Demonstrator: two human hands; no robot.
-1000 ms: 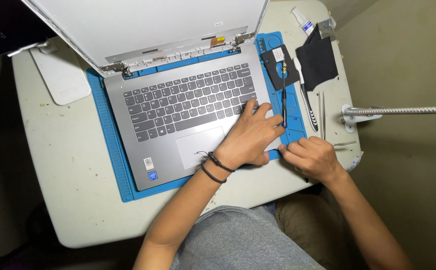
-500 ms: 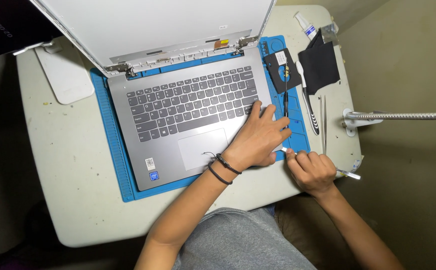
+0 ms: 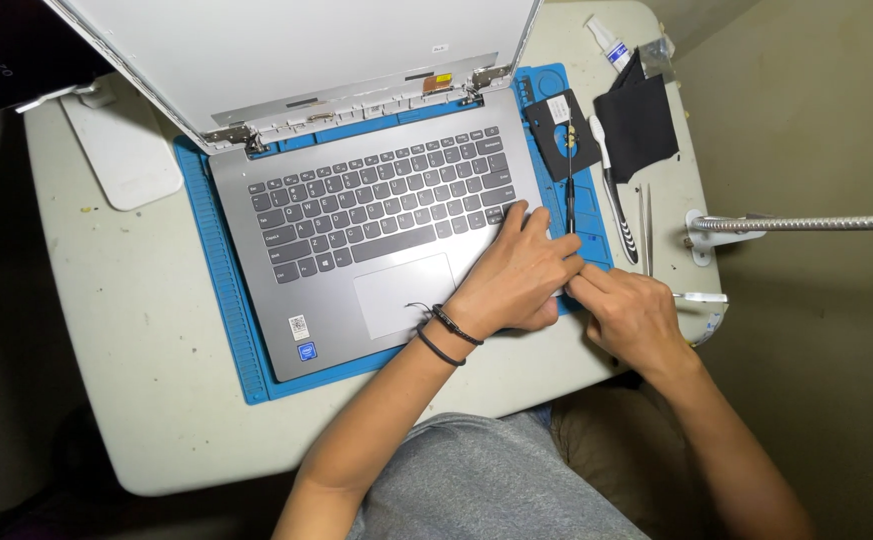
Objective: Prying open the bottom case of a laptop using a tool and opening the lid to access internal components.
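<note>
An open grey laptop (image 3: 357, 250) lies on a blue work mat (image 3: 232, 300). Its lid (image 3: 287, 50) is tilted far back and its hinges are bare. My left hand (image 3: 517, 275) rests flat on the laptop's front right corner, beside the touchpad (image 3: 402, 295), with black bands on the wrist. My right hand (image 3: 632, 315) sits just to its right. Its fingers are pinched at the laptop's right edge and touch the left fingertips. They seem to grip a thin light tool, which is mostly hidden.
On the mat's right strip lie a black part (image 3: 562, 135) and a thin dark screwdriver (image 3: 570, 205). Right of it are a white-handled tool (image 3: 617, 205), tweezers (image 3: 646, 215), a black cloth (image 3: 642, 125) and a small tube (image 3: 607, 40). A gooseneck lamp arm (image 3: 807, 222) is clamped at the table's right edge. A white stand (image 3: 122, 150) is at the far left.
My right hand has moved up and left to meet the left fingertips at the laptop's edge. My left hand has stayed on the front right corner.
</note>
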